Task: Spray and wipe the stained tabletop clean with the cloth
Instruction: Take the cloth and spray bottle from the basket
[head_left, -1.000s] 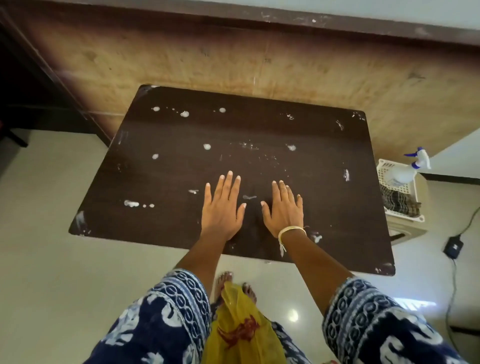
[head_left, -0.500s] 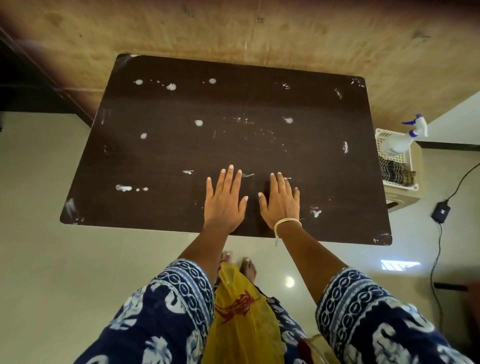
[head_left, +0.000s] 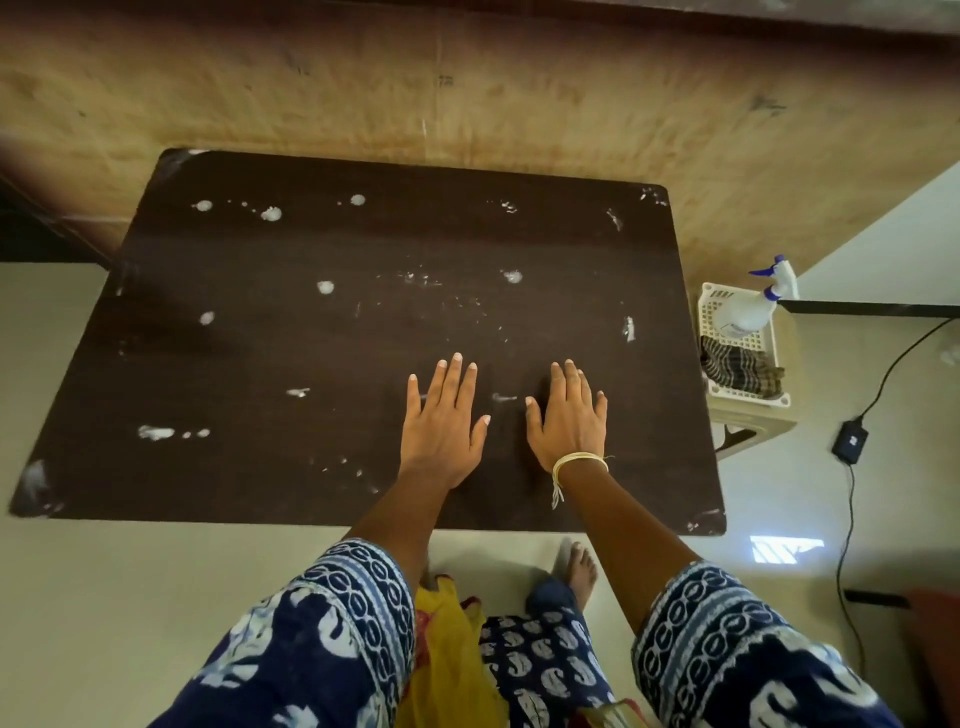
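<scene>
Plainly, both the left hand (head_left: 441, 423) and right hand (head_left: 570, 418) are laid flat and released near the counter (head_left: 260, 364) front edge, while the spray bottle (head_left: 753, 306) and cloth (head_left: 740, 371) are kept in the basket (head_left: 709, 306) beyond its right edge, nearer the right grip.

A wall (head_left: 467, 78) of brown, scuffed plywood-like panelling runs across the top, with a dark strip along its upper right edge. The floor (head_left: 93, 597) is pale and glossy, with a small bright patch of light (head_left: 784, 550) reflected at the right. A black power adapter (head_left: 850, 441) lies there, its cable (head_left: 852, 519) trailing along the floor. A dark skirting line (head_left: 872, 309) borders a white surface at far right
</scene>
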